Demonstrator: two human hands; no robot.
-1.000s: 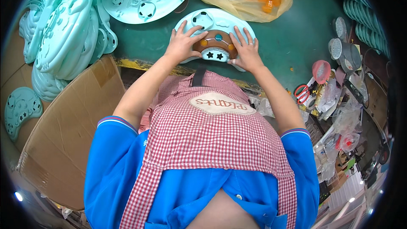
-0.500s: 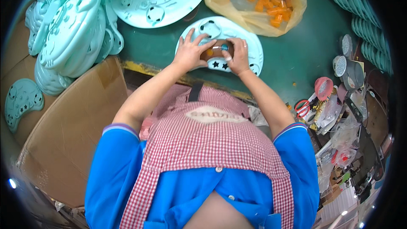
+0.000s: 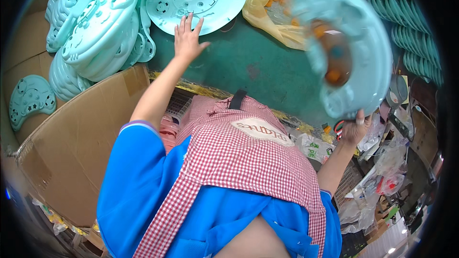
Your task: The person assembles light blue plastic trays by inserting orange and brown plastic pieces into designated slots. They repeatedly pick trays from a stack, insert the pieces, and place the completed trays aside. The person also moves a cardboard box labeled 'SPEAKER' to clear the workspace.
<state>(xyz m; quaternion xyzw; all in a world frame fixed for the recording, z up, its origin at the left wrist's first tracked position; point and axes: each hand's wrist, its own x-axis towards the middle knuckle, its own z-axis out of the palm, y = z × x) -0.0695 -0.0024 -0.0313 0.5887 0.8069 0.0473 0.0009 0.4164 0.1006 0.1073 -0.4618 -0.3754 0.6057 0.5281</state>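
My right hand [image 3: 356, 128] grips the lower edge of a round mint-green plastic tray [image 3: 349, 50] with an orange-brown insert, held up in the air at the right and blurred by motion. My left hand [image 3: 187, 38] is open with fingers spread over the green table [image 3: 253, 67], its fingertips at the rim of a flat mint-green tray [image 3: 201, 0] with star and paw cut-outs lying at the back.
A pile of mint-green trays [image 3: 95, 38] leans at the left above a cardboard box [image 3: 71, 138]. A yellow bag of orange parts [image 3: 272, 5] lies at the back. Stacked green rims [image 3: 411, 33] stand at the right, with plastic bags and clutter [image 3: 387, 172] below.
Both hands were pressing on the tray in front of me. Now my right hand has lifted it up to the right, and my left hand has reached toward the back-left trays.
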